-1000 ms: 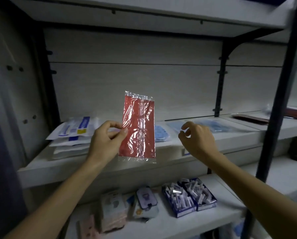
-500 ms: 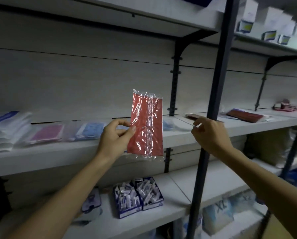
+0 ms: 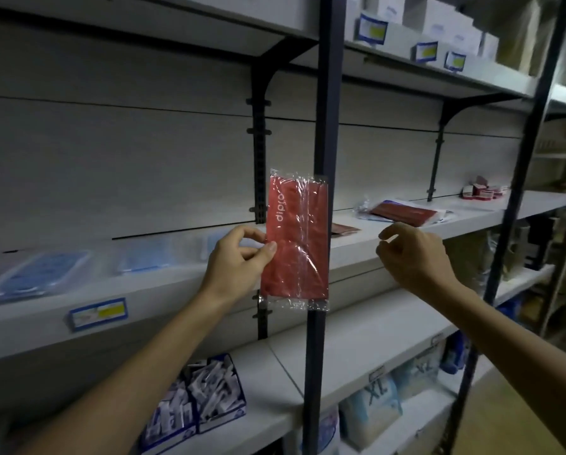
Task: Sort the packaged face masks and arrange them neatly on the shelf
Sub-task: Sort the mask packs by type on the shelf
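Note:
My left hand (image 3: pixel 237 261) pinches the left edge of a red face mask in clear wrap (image 3: pixel 296 244) and holds it upright in front of the middle shelf (image 3: pixel 367 246). My right hand (image 3: pixel 413 257) hovers to the right of the mask with loosely curled fingers and holds nothing. Blue packaged masks (image 3: pixel 38 274) lie in a row on the shelf at the left. A pile of dark red packaged masks (image 3: pixel 403 213) lies on the shelf at the right, with one more dark red pack (image 3: pixel 342 228) just behind the post.
A dark vertical post (image 3: pixel 324 126) stands right behind the held mask. Blue boxes of small white sachets (image 3: pixel 202 402) sit on the lower shelf. Packs marked XL (image 3: pixel 376 402) lie lower right. White boxes (image 3: pixel 439 31) line the top shelf. Small red boxes (image 3: pixel 481 191) sit far right.
My view has swung to the right along the shelves. Both hands and the red mask moved right with it, and the pile of dark red masks came closer.

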Demonstrator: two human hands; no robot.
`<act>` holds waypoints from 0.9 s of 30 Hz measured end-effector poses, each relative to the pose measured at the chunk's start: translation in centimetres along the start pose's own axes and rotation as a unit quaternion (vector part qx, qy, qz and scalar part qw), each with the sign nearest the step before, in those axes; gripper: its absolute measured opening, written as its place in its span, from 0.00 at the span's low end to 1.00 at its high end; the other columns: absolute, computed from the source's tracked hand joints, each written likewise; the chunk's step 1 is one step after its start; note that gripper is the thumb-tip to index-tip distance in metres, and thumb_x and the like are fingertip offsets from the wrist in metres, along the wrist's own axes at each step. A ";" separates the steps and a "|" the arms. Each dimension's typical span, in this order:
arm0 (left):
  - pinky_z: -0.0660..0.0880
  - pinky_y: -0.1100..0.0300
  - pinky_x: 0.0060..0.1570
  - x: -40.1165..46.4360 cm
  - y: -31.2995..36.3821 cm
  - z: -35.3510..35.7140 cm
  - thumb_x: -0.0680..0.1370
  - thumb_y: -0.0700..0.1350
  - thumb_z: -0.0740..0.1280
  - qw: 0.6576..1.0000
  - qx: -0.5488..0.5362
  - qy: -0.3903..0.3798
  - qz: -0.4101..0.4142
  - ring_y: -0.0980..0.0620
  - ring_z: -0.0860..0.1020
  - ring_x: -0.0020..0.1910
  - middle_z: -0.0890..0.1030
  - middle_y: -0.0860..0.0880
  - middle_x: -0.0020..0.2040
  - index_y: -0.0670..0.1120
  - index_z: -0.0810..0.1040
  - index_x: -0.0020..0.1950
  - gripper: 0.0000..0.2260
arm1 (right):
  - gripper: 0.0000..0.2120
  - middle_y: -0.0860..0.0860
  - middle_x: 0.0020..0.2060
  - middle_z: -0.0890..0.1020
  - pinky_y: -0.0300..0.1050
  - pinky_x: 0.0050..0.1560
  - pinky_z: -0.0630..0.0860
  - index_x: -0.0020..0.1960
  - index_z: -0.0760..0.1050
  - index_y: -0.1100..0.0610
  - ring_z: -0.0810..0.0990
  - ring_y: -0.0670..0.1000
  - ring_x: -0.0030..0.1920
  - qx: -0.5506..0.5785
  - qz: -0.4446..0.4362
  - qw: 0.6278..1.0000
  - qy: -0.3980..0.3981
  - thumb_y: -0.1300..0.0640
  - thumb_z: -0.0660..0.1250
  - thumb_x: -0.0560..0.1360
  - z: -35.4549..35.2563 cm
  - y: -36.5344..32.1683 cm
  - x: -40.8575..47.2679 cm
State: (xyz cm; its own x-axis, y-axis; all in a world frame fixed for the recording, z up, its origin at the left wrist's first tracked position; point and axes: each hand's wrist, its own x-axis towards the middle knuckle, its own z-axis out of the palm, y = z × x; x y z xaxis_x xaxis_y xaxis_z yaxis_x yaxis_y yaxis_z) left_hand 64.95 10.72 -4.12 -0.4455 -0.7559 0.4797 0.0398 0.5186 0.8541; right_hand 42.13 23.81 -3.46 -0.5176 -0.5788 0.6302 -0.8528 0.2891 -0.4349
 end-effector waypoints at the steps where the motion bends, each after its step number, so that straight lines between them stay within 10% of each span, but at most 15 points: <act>1: 0.78 0.65 0.36 0.6 0.0 1.2 0.77 0.42 0.69 1.000 -0.003 -0.006 0.004 0.55 0.83 0.35 0.84 0.48 0.35 0.47 0.74 0.46 0.04 | 0.10 0.54 0.43 0.85 0.54 0.52 0.80 0.56 0.79 0.58 0.82 0.55 0.44 0.002 0.002 1.000 0.008 0.57 0.68 0.76 -0.1 1.1 0.7; 11: 0.79 0.42 0.51 8.3 -0.3 11.8 0.76 0.47 0.70 0.999 0.000 -0.033 0.015 0.47 0.84 0.43 0.85 0.45 0.40 0.50 0.75 0.47 0.05 | 0.08 0.57 0.45 0.85 0.42 0.42 0.75 0.54 0.80 0.60 0.79 0.51 0.38 -0.003 -0.031 0.999 0.014 0.59 0.68 0.76 1.2 10.8 9.3; 18: 0.77 0.59 0.37 10.9 0.3 17.5 0.76 0.47 0.70 0.998 0.036 0.026 0.041 0.55 0.83 0.37 0.84 0.49 0.39 0.48 0.75 0.48 0.06 | 0.06 0.56 0.43 0.84 0.30 0.31 0.61 0.50 0.81 0.63 0.72 0.47 0.33 -0.001 -0.085 0.996 0.034 0.64 0.67 0.76 1.7 14.3 13.8; 24: 0.75 0.63 0.30 12.9 2.0 21.7 0.77 0.46 0.69 0.996 0.066 0.046 0.043 0.54 0.83 0.34 0.85 0.49 0.39 0.48 0.75 0.49 0.05 | 0.07 0.55 0.39 0.85 0.48 0.38 0.77 0.46 0.82 0.59 0.81 0.56 0.39 0.029 -0.070 0.997 0.024 0.57 0.68 0.75 3.6 18.6 18.4; 27: 0.81 0.55 0.37 13.8 1.5 23.9 0.77 0.45 0.69 0.997 0.046 0.063 0.004 0.51 0.84 0.37 0.85 0.47 0.42 0.48 0.74 0.50 0.05 | 0.08 0.52 0.38 0.84 0.44 0.33 0.69 0.45 0.80 0.56 0.78 0.53 0.36 0.032 -0.092 0.995 0.013 0.53 0.67 0.76 4.4 21.0 20.6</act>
State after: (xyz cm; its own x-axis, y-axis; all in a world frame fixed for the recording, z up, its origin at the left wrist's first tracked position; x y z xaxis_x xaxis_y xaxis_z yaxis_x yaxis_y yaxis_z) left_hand 37.50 10.59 -0.96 -0.3297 -0.7926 0.5129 -0.0423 0.5551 0.8307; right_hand 13.91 14.62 -2.44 -0.3564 -0.5967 0.7190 -0.9272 0.1307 -0.3511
